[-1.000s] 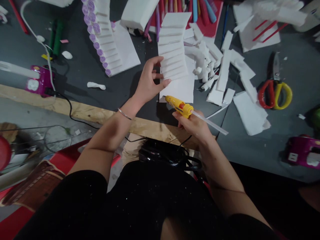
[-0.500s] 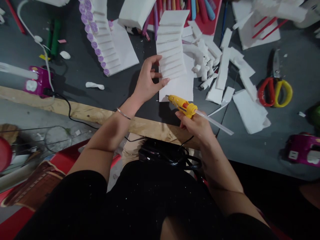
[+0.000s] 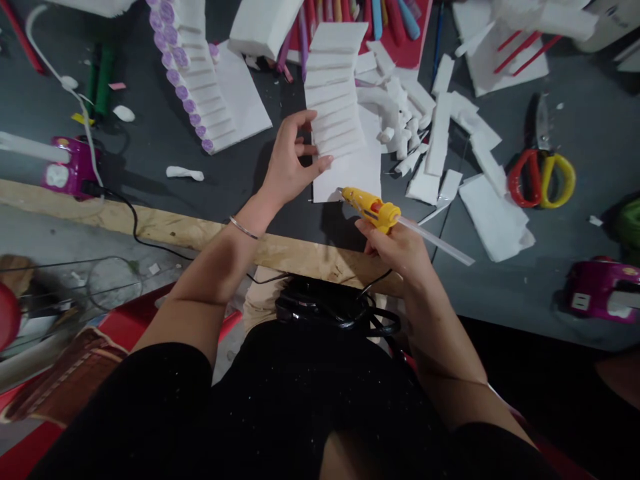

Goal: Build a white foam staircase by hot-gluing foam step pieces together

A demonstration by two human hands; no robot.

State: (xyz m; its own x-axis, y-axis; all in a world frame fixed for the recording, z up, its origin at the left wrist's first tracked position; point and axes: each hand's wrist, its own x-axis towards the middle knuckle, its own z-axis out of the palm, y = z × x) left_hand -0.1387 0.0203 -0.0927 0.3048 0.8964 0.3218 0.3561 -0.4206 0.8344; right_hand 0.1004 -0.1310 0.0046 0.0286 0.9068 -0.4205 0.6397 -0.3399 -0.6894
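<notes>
In the head view, a white model staircase (image 3: 334, 93) with narrow steps stands on a white base sheet (image 3: 345, 181). My left hand (image 3: 293, 157) curves around its lower left edge, the thumb at the lowest step and the index finger higher on the side. A yellow hot glue gun (image 3: 370, 207) is gripped in my right hand (image 3: 400, 247), a clear glue stick jutting from its back. Its nozzle points left, over the front part of the base sheet. To the left lies a second white staircase (image 3: 210, 93) edged with purple rolled rosettes.
White foam offcuts (image 3: 440, 133) lie right of the staircase. Red-and-yellow scissors (image 3: 540, 167) rest farther right. Purple power boxes (image 3: 75, 167) sit at both sides, with a black cable near the wooden table edge (image 3: 200, 230). Colored rolls on a red sheet (image 3: 415, 47) lie behind.
The glue gun has shifted slightly right relative to the staircase, away from my left hand. My left hand keeps its place at the staircase. The whole view has drifted a little.
</notes>
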